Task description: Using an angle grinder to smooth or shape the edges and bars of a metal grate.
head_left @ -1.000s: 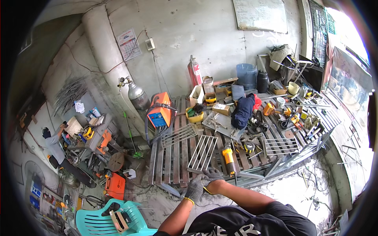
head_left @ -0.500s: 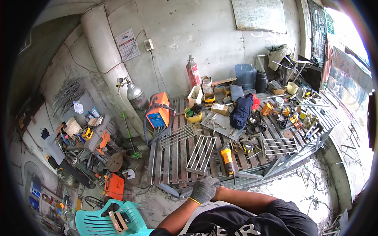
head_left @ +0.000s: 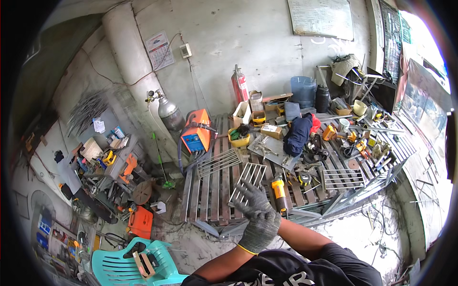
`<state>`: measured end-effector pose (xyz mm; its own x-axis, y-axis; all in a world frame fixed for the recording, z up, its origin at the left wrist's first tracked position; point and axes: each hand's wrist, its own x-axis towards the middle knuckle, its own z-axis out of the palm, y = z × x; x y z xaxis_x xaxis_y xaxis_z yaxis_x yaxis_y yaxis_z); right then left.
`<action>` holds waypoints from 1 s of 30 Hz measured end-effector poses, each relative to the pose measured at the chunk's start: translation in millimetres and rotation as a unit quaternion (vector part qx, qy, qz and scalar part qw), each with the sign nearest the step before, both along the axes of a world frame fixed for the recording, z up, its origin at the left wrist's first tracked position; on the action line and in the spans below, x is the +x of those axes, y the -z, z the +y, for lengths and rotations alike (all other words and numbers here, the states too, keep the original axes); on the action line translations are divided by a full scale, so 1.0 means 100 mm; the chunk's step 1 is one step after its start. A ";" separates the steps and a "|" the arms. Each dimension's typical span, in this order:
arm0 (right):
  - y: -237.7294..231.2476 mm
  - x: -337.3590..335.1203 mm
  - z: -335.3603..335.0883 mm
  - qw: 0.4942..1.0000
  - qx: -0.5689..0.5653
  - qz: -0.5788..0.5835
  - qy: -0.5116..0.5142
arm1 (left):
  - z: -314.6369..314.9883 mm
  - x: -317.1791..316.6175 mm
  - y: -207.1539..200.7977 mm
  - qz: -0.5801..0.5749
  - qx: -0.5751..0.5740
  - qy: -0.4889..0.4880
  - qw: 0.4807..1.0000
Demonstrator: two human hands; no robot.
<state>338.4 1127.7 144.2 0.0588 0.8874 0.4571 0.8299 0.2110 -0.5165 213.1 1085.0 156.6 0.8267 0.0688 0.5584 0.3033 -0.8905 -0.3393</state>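
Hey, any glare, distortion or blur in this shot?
Head view: glare whites out the upper right; the floor beyond the bench is nearly blown out; fisheye distortion bows the bench's near edge, with black at the rim; left hand and right hand look fairly sharp.

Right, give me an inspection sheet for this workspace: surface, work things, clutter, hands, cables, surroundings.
Surface: slatted bench, gaps between slats.
Work things: three metal frames and a yellow power tool on the bench.
Clutter: dark blue cloth, yellow tub, tape measure, many small tools.
Hands: both gloved; left hand clasps the right glove near the wrist, right hand has fingers spread.
Cables: dark cords loose on the floor, right of the bench.
Surroundings: orange machine, gas cylinder, extinguisher, teal chair, another person at left.
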 end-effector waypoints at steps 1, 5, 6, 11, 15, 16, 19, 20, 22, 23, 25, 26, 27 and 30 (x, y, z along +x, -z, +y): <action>-0.11 0.05 0.00 0.999 0.052 0.013 -0.006 | -0.04 0.01 -0.04 0.006 0.011 -0.010 1.000; -0.46 -0.01 0.05 0.937 0.099 0.335 -0.007 | -0.07 0.01 -0.23 -0.033 0.034 0.042 0.998; -0.54 -0.01 0.06 0.916 0.112 0.385 0.003 | -0.09 0.01 -0.26 -0.061 0.041 0.063 0.995; -0.98 0.41 0.25 0.606 0.108 0.769 -0.171 | -0.36 -0.05 -0.35 -0.070 0.003 0.271 0.960; -1.08 0.44 0.06 0.516 0.156 0.792 -0.286 | -0.08 -0.11 -0.49 -0.199 -0.286 0.080 0.934; -1.09 0.40 0.04 0.496 0.145 0.794 -0.320 | 0.00 -0.07 -0.52 -0.252 -0.317 0.019 0.914; -1.06 0.27 -0.02 0.514 0.092 0.739 -0.426 | 0.42 -0.17 -0.65 -0.191 -0.399 0.077 0.894; -1.04 0.23 -0.03 0.530 0.080 0.727 -0.428 | 0.50 -0.20 -0.69 -0.161 -0.342 0.081 0.922; -1.00 0.22 0.08 0.591 0.056 0.669 -0.447 | 0.59 -0.23 -0.72 -0.126 -0.288 0.103 0.943; -0.96 0.22 0.09 0.630 0.034 0.647 -0.427 | 0.59 -0.25 -0.72 -0.123 -0.294 0.121 0.940; -0.93 0.25 0.14 0.581 -0.006 0.704 -0.407 | 0.56 -0.28 -0.71 -0.114 -0.255 0.123 0.952; -0.93 0.26 0.16 0.562 -0.045 0.746 -0.355 | 0.55 -0.29 -0.69 -0.109 -0.211 0.107 0.965; -0.95 0.26 0.17 0.560 -0.014 0.723 -0.405 | 0.54 -0.30 -0.67 -0.097 -0.175 0.080 0.977; -1.04 0.21 0.06 0.686 0.225 0.598 -0.349 | 0.54 -0.26 -0.57 -0.208 -0.105 -0.006 0.972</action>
